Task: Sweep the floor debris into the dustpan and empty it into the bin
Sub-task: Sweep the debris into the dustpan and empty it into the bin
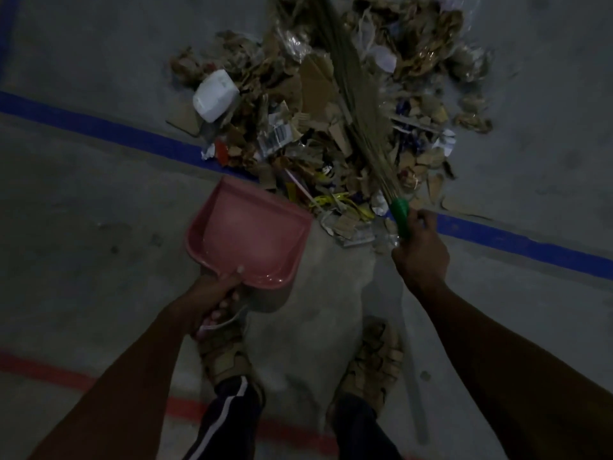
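L hand [212, 302] grips pink dustpan [248, 234] handle, just below debris pile [318, 104]; R hand [419, 252] grips broom [355, 94] w/ bristles on pile.

Tan strapped sandals [229, 353], dark white-striped trousers [229, 416].

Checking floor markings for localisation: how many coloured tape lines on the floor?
2. A blue line runs diagonally from the left edge to the right edge, partly hidden under the debris pile; a red line crosses bottom left by the feet.
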